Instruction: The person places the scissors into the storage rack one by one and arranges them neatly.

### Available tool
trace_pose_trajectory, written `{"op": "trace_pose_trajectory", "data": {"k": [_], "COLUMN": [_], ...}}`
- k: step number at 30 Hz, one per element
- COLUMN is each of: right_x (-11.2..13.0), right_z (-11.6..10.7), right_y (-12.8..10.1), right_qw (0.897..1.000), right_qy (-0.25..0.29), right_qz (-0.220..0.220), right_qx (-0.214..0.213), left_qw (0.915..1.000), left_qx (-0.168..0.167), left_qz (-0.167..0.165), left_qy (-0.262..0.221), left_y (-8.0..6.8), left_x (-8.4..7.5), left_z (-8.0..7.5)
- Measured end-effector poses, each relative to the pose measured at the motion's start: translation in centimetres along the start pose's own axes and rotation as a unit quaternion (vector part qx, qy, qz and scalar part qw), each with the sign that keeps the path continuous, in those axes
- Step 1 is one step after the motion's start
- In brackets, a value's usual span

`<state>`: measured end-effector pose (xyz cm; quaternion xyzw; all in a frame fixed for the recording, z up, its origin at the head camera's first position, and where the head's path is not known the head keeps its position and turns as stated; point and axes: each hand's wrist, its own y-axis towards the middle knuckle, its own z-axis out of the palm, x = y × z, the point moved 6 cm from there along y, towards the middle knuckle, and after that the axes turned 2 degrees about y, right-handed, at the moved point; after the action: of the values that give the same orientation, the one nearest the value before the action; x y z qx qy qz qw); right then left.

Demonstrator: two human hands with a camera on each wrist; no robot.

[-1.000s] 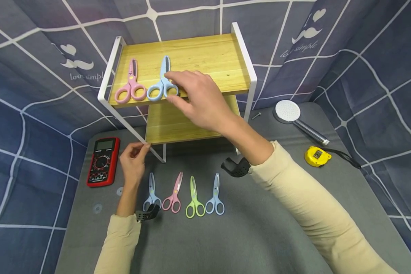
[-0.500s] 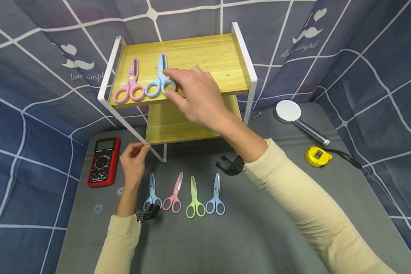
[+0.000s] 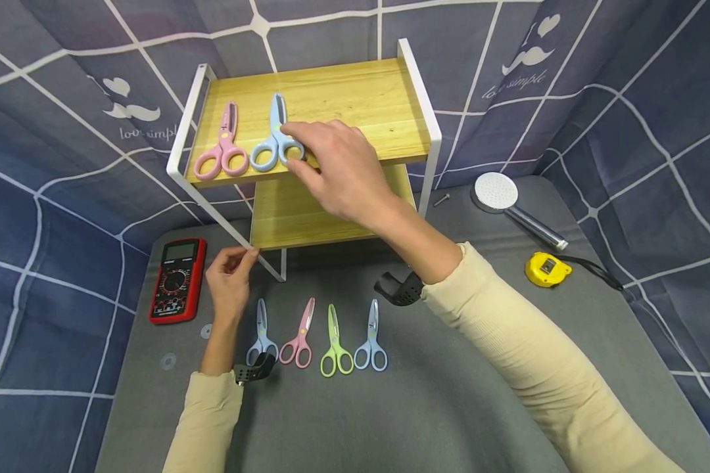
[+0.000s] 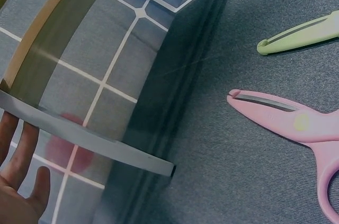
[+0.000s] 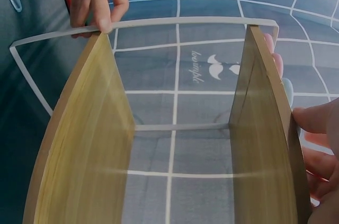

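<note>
At the worktop's left edge we see a red multimeter [image 3: 178, 280]. Beside it, our left hand [image 3: 229, 279] pinches the white frame of the two-tier shelf [image 3: 355, 98]. On the top tier's front edge, our right hand [image 3: 340, 172] pinches the blue scissors [image 3: 274, 135], just beside the pink scissors [image 3: 220, 144]. Open wood stretches right. Grey worktop [image 3: 426, 407] lies open near us; checked cloth walls it in.

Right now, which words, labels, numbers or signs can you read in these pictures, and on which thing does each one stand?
"love simple", in script under a moustache and heart: backdrop cloth, printed at least twice.
Red multimeter: dial markings and screen too small to read.
Yellow tape measure: label unreadable.
Scissors: no text that can be read.
</note>
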<state>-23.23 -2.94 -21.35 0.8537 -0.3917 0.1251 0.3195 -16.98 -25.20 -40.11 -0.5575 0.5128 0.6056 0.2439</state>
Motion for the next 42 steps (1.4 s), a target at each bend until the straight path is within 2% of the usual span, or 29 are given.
{"op": "trace_pose_trajectory", "data": {"k": [5,9,11,14,16,17,19,21,24,28,30,34,42], "right_x": [0.1,0.3,0.5,0.7,0.5,0.3,-0.6,-1.7,-3.7,-6.1,-7.1,-8.4,-8.6], "right_z": [0.1,-0.1,-0.1,0.3,1.0,1.5,3.0,4.9,7.9,11.4,13.0,15.2,17.2], "right_y": [-0.2,-1.6,-2.9,-5.7,-8.0,-9.1,-11.2,-13.1,-15.6,-18.8,-20.4,-23.2,-26.7], "right_qw": [1.0,0.994,0.984,0.96,0.946,0.941,0.941,0.948,0.958,0.96,0.96,0.964,0.962], "right_qy": [0.018,0.07,0.102,0.142,0.159,0.169,0.187,0.208,0.228,0.237,0.223,0.165,0.122], "right_qz": [-0.017,-0.048,-0.077,-0.127,-0.145,-0.145,-0.124,-0.08,0.012,0.13,0.168,0.19,0.173], "right_qx": [-0.018,-0.074,-0.122,-0.204,-0.243,-0.253,-0.252,-0.229,-0.173,-0.068,-0.009,0.085,0.171], "left_qw": [1.0,1.0,0.9999,0.9998,0.9998,0.9998,0.9998,0.9997,0.9992,0.9991,0.9993,0.9996,0.9998], "left_qx": [0.0,-0.004,-0.006,-0.01,-0.009,-0.008,-0.009,-0.015,-0.025,-0.026,-0.023,-0.021,-0.016], "left_qz": [-0.001,0.005,0.01,0.014,0.014,0.015,0.015,0.015,0.009,0.003,0.001,-0.005,-0.008], "left_qy": [0.009,0.006,0.002,-0.007,-0.009,-0.009,-0.011,-0.016,-0.03,-0.034,-0.029,-0.019,-0.004], "left_y": [0.0,0.0,0.0,0.1,0.2,0.2,0.3,0.3,0.3,0.4,0.4,0.3,0.1], "left_x": [0.0,0.0,0.0,0.0,0.0,0.0,0.0,0.1,0.2,0.3,0.3,0.3,0.3], "left_z": [-0.1,-0.2,-0.2,-0.1,-0.1,-0.1,0.0,-0.1,-0.2,-0.1,0.0,0.1,0.0]}}
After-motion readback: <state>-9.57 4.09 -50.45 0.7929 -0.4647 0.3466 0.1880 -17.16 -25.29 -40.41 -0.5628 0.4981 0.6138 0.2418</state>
